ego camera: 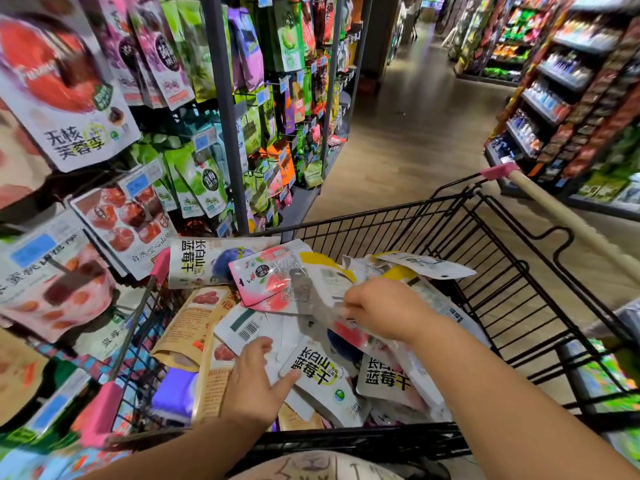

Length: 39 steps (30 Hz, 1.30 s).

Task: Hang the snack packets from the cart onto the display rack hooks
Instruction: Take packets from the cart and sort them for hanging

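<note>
A black wire cart (485, 258) holds a heap of snack packets. My right hand (384, 308) pinches the edge of a pink and white packet (277, 282) lifted over the heap. My left hand (256, 379) lies with straight fingers on a white blueberry packet (318, 372) and a white packet with a barcode (242, 327). Another blueberry packet (207, 261) lies at the cart's far left corner. The display rack (221, 109) with hanging packets stands to the left of the cart.
Hanging packets (65, 98) crowd close on the left, some reaching over the cart's left rim. The cart's handle (561, 216) points away to the right. An aisle of wooden floor (408, 133) runs ahead, with stocked shelves (568, 88) along its right side.
</note>
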Available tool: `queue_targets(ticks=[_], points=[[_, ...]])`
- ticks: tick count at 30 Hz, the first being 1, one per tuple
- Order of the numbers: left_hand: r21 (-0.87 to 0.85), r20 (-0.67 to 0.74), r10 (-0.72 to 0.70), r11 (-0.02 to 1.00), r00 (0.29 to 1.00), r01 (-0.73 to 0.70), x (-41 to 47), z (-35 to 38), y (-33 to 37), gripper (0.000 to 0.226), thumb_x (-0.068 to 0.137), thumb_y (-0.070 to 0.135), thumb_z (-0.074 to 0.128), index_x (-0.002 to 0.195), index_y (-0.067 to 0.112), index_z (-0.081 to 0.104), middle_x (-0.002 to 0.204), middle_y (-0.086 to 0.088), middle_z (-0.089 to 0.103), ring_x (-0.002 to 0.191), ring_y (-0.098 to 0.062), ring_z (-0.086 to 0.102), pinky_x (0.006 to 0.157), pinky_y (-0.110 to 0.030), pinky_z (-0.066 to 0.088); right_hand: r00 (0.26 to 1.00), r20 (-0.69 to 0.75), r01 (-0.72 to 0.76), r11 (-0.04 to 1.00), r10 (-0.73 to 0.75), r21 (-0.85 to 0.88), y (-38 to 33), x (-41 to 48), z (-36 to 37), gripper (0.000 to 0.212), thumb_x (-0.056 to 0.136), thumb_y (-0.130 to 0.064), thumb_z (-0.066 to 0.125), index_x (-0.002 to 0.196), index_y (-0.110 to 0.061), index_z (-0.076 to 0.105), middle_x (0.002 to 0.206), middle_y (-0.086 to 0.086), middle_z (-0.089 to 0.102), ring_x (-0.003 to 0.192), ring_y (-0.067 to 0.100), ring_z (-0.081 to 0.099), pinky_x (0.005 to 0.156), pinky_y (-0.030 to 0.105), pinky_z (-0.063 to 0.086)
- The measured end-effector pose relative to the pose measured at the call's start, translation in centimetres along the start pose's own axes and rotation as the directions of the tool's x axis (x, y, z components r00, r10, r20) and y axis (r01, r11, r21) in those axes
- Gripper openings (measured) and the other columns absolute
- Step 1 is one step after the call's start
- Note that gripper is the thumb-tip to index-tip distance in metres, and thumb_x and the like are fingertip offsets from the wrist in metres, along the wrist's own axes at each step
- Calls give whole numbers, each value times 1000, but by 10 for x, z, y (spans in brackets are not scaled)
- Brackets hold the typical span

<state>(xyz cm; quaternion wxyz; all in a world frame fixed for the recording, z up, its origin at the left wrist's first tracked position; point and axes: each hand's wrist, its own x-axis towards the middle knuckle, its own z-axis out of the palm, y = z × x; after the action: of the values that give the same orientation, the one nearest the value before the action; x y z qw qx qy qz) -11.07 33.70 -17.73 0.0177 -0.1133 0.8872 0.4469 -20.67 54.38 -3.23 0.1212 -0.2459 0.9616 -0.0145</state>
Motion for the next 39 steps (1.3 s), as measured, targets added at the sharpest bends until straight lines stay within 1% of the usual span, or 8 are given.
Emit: queue_targets(ticks=[8, 15, 19, 23, 27, 30, 35, 39], points=[[71, -161, 86, 995, 983, -75, -1, -20, 7, 130, 43, 71, 77, 149, 34, 12, 154, 17, 9, 146, -10, 3, 121, -39, 7, 978, 158, 142, 990, -137, -16, -44, -14, -44, 18, 94, -40, 55, 101, -29, 68, 85, -5, 59, 82, 18, 53, 68, 28, 43], [203, -39, 192, 962, 981, -181, 19, -54, 15, 65, 50, 87, 60, 106, 54, 55, 93, 26, 52, 103, -8, 38, 91, -27, 30, 974, 64, 216, 976, -216, 3, -56, -8, -53, 19, 94, -38, 58, 107, -32, 70, 102, -6, 68, 94, 17, 58, 77, 28, 45], [88, 232, 186, 974, 955, -211, 32, -60, 21, 40, 54, 67, 79, 85, 48, 62, 104, 18, 55, 99, -2, 50, 83, -7, 35, 976, -37, 210, 976, -212, -57, -48, -2, -58, 23, 96, -40, 52, 111, -33, 69, 106, -7, 69, 100, 18, 60, 78, 28, 42], [114, 335, 71, 987, 939, -115, 34, -58, 26, 37, 63, 63, 68, 95, 44, 71, 93, 23, 71, 93, 3, 64, 93, -33, 50, 980, -85, 180, 984, -181, -10, -38, 4, -52, 23, 97, -41, 54, 108, -30, 70, 104, -7, 71, 100, 16, 61, 79, 29, 45], [183, 276, 10, 981, 961, -63, 34, -51, 27, 53, 63, 77, 47, 101, 46, 67, 88, 22, 71, 94, -2, 64, 94, -39, 47, 957, -276, 59, 875, 88, 481, -8, 18, -32, 23, 91, -40, 63, 110, -29, 70, 107, -14, 68, 101, 6, 60, 87, 28, 47], [39, 183, -106, 994, 977, 101, 36, -49, 32, 33, 79, 55, 66, 94, 26, 71, 89, 7, 73, 90, -12, 66, 86, -36, 50, 845, -308, -90, 685, 436, 723, 32, 28, -7, 40, 91, -39, 63, 129, -28, 58, 122, -12, 59, 114, 9, 54, 90, 29, 43], [-174, 165, -250, 945, 954, 277, 39, -48, 35, 21, 86, 35, 70, 90, 15, 67, 85, 3, 69, 77, -8, 60, 62, -22, 42, 742, -196, -473, 708, 641, 524, 116, 34, 45, 57, 86, -43, 68, 138, -26, 50, 135, 5, 54, 122, 26, 50, 94, 39, 47], [-285, 142, -334, 888, 932, 362, 39, -36, 31, 75, 48, 70, 73, 98, 15, 72, 96, 0, 73, 91, -19, 66, 84, -38, 51, 719, -126, -625, 716, 683, 312, 148, 36, 66, 77, 79, -56, 70, 144, -26, 42, 144, 6, 47, 134, 29, 37, 107, 43, 39]])
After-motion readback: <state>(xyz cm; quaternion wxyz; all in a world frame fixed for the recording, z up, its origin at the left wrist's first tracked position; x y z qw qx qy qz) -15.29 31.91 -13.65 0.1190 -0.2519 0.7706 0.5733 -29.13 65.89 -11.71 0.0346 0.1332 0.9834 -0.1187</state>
